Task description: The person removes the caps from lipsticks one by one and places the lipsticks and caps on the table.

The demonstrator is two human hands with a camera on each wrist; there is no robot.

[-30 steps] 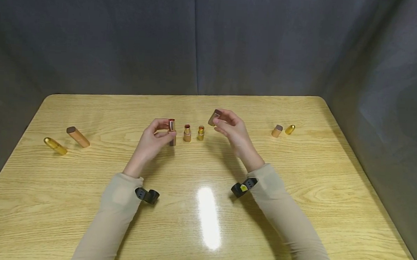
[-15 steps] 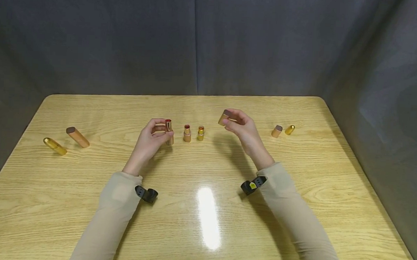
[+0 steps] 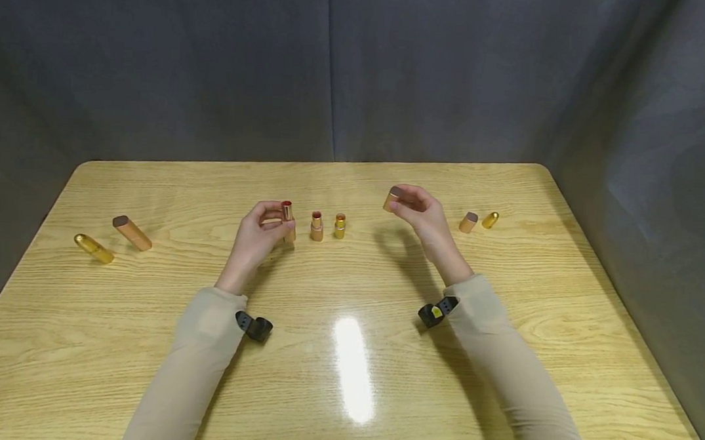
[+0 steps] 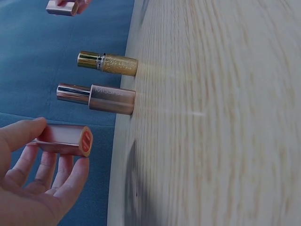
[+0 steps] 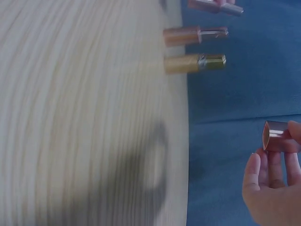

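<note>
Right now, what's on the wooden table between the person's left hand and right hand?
In the head view, from the left hand to the right hand, first comes a shiny copper-pink lipstick tube, then a shiny gold lipstick tube.

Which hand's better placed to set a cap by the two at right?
Probably the right hand: it holds a pinkish cap, nearer the copper cap and gold cap. The left hand holds a lipstick base farther away.

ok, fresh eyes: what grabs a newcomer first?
Probably, over the pale wooden table, the left hand holding an uncapped rose-gold lipstick tube and the right hand holding a rose-gold cap with a dark flat top. Between them, a second rose-gold tube and a shiny gold tube stand uncapped. In the foreground, bright white glare streaks the wood.
</note>
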